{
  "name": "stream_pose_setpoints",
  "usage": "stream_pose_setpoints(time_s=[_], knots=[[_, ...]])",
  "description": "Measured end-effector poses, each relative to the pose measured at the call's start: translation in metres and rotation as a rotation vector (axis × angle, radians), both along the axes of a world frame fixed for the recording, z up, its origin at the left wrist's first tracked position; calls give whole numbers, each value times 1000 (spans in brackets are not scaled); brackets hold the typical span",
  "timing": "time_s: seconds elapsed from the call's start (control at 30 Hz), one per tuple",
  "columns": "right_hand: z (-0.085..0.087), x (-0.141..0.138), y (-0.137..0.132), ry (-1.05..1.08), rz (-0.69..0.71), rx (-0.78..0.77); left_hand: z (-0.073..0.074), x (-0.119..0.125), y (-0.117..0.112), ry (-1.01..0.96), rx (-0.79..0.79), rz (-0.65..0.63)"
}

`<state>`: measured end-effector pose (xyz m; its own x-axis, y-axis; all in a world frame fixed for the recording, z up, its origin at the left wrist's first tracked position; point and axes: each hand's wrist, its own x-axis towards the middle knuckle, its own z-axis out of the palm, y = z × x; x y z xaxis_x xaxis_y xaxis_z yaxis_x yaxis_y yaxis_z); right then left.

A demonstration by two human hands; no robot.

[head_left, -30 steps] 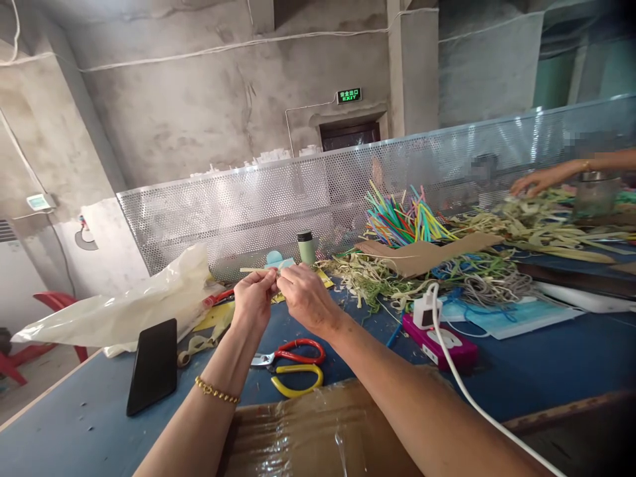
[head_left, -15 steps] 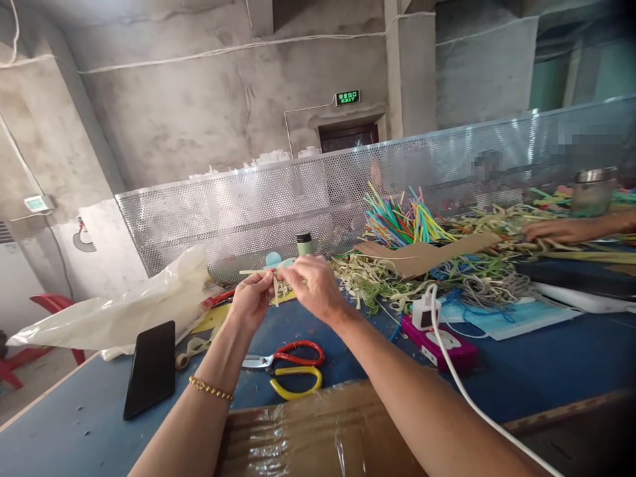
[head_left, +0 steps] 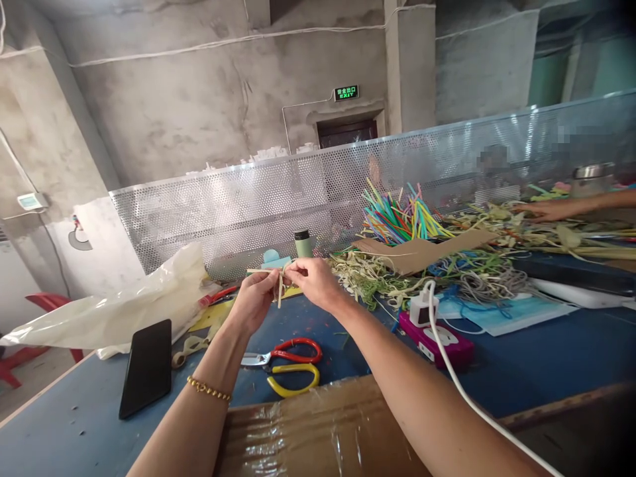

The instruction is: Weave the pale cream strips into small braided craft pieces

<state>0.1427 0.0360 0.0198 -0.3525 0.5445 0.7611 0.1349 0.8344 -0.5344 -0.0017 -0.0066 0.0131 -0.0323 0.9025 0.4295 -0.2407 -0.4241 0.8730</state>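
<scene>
My left hand [head_left: 256,295] pinches pale, flat strips [head_left: 281,290] that look like straw or ribbon. One strip end sticks out to the left and another hangs below the fingertips. On the same strips, at the crossing, the fingers of my right hand [head_left: 314,281] are closed, close beside the left fingertips. How the strips are joined is too small to make out. Below the hands, on the blue table [head_left: 342,358], lie scissors [head_left: 288,364] with one red and one yellow handle loop.
A black phone [head_left: 146,368] and a plastic bag [head_left: 134,305] are at left. A cardboard box [head_left: 318,430] is nearest me. Right are a magenta power strip [head_left: 437,338] with a white cable, tangled strips [head_left: 368,278], colourful sticks [head_left: 397,215] and another person's hand [head_left: 551,209].
My right fingers have come down and closed on the strips beside my left hand. The other person's hand at the far right has shifted slightly left and up.
</scene>
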Motion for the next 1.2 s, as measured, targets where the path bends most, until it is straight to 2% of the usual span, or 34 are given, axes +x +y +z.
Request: stream_pose_setpoints(time_s=[0.17, 0.3, 0.4, 0.53, 0.6, 0.7, 0.9, 1.03, 1.2], knots=[[0, -1, 0, 17, -60, 72, 0, -3, 1, 5, 5, -4], [0, -1, 0, 27, -37, 101, -3, -6, 4, -28, -11, 15], [0, -1, 1, 42, -15, 27, -3, -7, 5, -76, -39, -6], [-1, 0, 4, 80, -56, -180, 0, -4, 2, -126, -83, -44], [-1, -1, 4, 115, 1, -246, 1, -1, 0, -121, -88, -52], [-1, -2, 5, 166, 91, -265, 1, 1, -1, -109, -111, -58], [-3, -3, 4, 179, 126, -279, -3, 1, 3, -154, -164, -47], [-6, -5, 5, 168, 155, -241, -3, -2, 5, -94, -196, -59], [-9, -7, 4, 225, 198, -296, -3, -8, 4, -34, -215, -99]])
